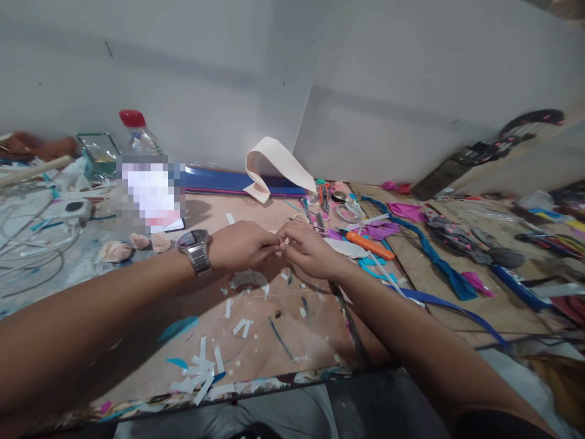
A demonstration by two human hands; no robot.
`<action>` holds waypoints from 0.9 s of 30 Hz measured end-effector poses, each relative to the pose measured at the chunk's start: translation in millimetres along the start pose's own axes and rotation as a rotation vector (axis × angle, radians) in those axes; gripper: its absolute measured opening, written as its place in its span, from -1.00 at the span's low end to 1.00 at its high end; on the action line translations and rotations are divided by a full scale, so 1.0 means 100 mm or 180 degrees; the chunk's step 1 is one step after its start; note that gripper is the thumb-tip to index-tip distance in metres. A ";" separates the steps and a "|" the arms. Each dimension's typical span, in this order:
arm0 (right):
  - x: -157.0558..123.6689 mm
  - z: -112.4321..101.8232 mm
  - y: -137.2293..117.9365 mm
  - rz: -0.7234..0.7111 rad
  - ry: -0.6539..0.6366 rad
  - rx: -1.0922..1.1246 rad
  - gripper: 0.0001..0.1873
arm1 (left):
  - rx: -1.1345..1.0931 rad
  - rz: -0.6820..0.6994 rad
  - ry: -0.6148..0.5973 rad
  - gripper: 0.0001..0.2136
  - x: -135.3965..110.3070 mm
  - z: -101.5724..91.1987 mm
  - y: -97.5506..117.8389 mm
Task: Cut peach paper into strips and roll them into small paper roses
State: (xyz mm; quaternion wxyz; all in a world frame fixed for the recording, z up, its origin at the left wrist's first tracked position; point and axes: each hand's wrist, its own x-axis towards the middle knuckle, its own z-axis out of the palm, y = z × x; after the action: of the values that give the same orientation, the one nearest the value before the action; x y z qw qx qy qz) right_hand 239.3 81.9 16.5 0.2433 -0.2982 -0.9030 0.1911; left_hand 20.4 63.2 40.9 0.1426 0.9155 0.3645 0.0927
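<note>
1. Where your fingertips meet above the tabletop [256, 356], the curled fingers of your left hand [242, 247] and right hand [308, 251] hide whatever may lie between them; your hands are together, but you cannot tell from this view whether either is clamped on anything.
2. Just behind your hands, the cream strip [290, 160] arches in a bent loop before the blue sheets [212, 180]; how its ends rest is hard to make out.
3. Near your wristwatch [199, 251] lies a cream rosette [115, 251], its folds blurred.
4. Farther back on your left, a mosaic masks most of the phone [155, 195] and the lower part of the red-capped bottle [142, 141].
5. Beyond your right wrist, the orange utility knife [370, 245] lies among scraps too jumbled to sort.
6. Near the front edge, white paper strips [202, 367] overlap, so you cannot count them.
7. Your forearms block parts of the tabletop and are cut off by the frame.
</note>
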 end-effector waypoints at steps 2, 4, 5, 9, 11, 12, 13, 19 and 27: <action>-0.01 0.00 0.01 -0.0041 -0.0022 -0.0032 -0.89 | -0.0093 0.0035 0.0035 -0.65 -0.01 -0.01 0.00; -0.01 0.00 0.02 -0.0050 -0.0001 -0.0046 -0.87 | -0.0220 0.0022 0.0051 -0.64 -0.02 -0.04 0.00; -0.01 -0.01 0.02 -0.0063 0.0025 -0.0046 -0.86 | -0.0275 0.0002 0.0049 -0.65 -0.02 -0.05 0.00; -0.01 -0.04 0.01 -0.0184 0.0063 -0.0022 -0.87 | -0.0399 -0.0086 0.0042 -0.67 -0.01 -0.05 -0.02; 0.00 -0.04 0.01 -0.0201 0.0042 -0.0064 -0.88 | -0.0486 -0.0058 0.0042 -0.64 0.00 -0.04 -0.03; 0.00 -0.04 0.01 -0.0197 0.0030 -0.0102 -0.89 | -0.0538 -0.0035 0.0031 -0.63 0.01 -0.03 -0.04; -0.01 -0.04 0.01 -0.0194 0.0024 -0.0139 -0.89 | -0.0596 -0.0018 0.0000 -0.63 0.01 -0.03 -0.04; -0.01 -0.05 -0.01 -0.0229 -0.0035 -0.0100 -0.85 | -0.0820 -0.0130 -0.0297 -0.70 -0.01 -0.11 -0.04; -0.01 -0.03 0.02 -0.0269 -0.0058 -0.0232 -0.86 | -0.1311 -0.0123 -0.0580 -0.66 -0.02 -0.12 -0.10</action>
State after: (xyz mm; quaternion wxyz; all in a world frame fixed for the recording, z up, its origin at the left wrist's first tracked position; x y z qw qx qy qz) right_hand 242.4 83.4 18.1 0.2319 -0.2668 -0.9233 0.1503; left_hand 9.2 71.5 49.1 0.3607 0.8645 0.3409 0.0793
